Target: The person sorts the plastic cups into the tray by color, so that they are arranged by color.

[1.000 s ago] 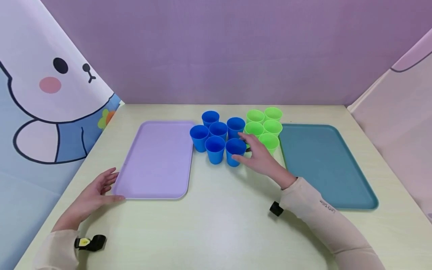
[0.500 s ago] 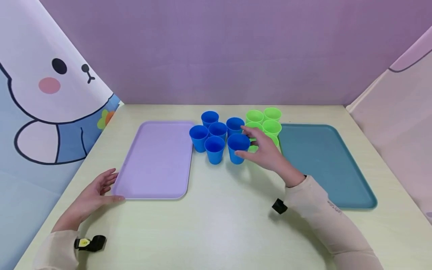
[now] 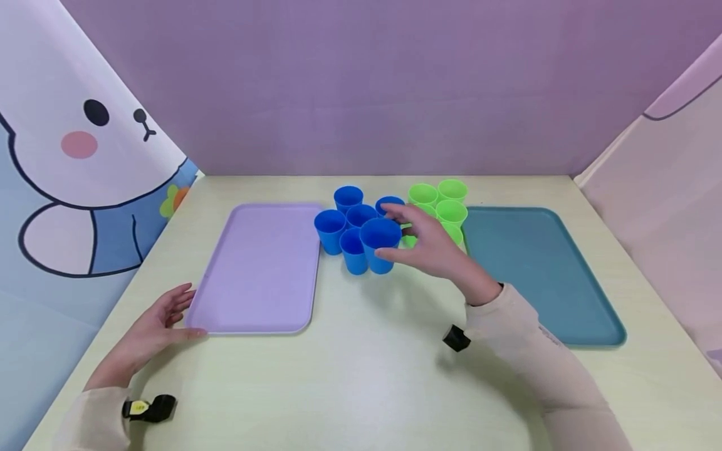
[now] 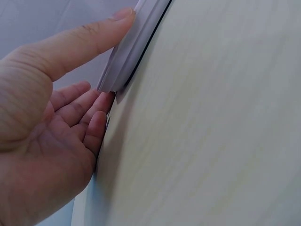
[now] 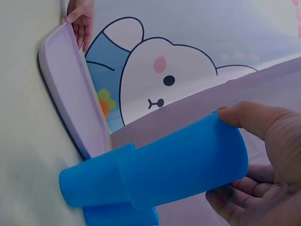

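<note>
My right hand point(image 3: 434, 247) pinches a blue plastic cup point(image 3: 378, 255) near its rim, thumb on the near side and fingers on the far side. In the right wrist view the held cup point(image 5: 183, 160) overlaps other blue cups behind it. Several more blue cups point(image 3: 330, 235) stand upright in a cluster on the table, partly covered by the held cup. At the near left corner of the lilac tray point(image 3: 259, 269), my left hand point(image 3: 149, 329) rests with its thumb straight against the rim. Its other fingers lie loosely bent by the tray's side edge, as the left wrist view shows.
Several green cups point(image 3: 452, 214) stand behind my right hand, some hidden by it. A teal tray point(image 3: 536, 275) lies on the right of the pale table point(image 3: 338, 382). Purple cloth point(image 3: 395, 94) hangs at the back, with a cartoon-printed sheet point(image 3: 68, 188) on the left.
My right hand has raised the nearest right blue cup from its spot in the cluster, then carried it left, where it overlaps the neighbouring blue cup. The left hand stays at the tray corner.
</note>
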`<state>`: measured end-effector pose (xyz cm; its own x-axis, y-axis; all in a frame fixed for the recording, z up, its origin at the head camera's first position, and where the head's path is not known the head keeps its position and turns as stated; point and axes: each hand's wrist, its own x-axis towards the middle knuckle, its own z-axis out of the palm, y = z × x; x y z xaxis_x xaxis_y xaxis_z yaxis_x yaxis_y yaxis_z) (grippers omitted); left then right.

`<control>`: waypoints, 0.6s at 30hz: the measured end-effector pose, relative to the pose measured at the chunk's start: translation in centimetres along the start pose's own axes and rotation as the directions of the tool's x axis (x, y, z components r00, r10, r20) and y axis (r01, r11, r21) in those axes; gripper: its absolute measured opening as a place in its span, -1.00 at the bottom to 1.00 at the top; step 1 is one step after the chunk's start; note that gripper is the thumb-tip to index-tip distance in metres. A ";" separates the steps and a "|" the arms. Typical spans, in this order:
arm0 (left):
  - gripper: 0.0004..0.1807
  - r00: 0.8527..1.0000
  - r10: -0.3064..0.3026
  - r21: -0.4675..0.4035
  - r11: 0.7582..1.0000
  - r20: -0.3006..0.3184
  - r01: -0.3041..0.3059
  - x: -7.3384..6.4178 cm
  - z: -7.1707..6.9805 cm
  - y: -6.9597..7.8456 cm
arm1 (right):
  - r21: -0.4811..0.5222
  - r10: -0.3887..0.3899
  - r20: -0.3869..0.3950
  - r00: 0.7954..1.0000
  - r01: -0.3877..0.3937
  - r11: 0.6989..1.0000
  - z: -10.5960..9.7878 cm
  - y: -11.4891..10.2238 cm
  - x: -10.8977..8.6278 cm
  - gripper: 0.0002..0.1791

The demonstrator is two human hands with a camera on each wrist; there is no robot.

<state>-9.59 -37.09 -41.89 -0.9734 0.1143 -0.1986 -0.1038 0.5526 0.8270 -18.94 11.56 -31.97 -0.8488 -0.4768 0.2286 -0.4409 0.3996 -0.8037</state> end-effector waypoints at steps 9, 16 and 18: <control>0.13 1.000 0.007 -0.007 1.000 -0.004 -0.007 -0.2 0.1 -0.1 | 0.021 0.008 0.043 0.999 -0.009 1.000 1.5 -1.7 1.6 -0.18; 0.13 1.000 0.019 -0.002 1.000 -0.007 -0.019 -0.1 0.0 -0.2 | 0.013 -0.022 0.083 0.996 0.021 1.000 2.8 -2.2 2.8 -0.19; 0.13 1.000 0.014 -0.001 1.000 -0.004 -0.014 -0.1 0.1 -0.2 | 0.023 -0.022 0.097 0.995 0.019 1.000 3.1 -2.3 3.1 -0.18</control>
<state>-9.49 -37.18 -42.10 -0.9756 0.1188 -0.1846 -0.0902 0.5499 0.8303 -19.69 6.70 -31.15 -0.8069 -0.5587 0.1918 -0.4505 0.3719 -0.8116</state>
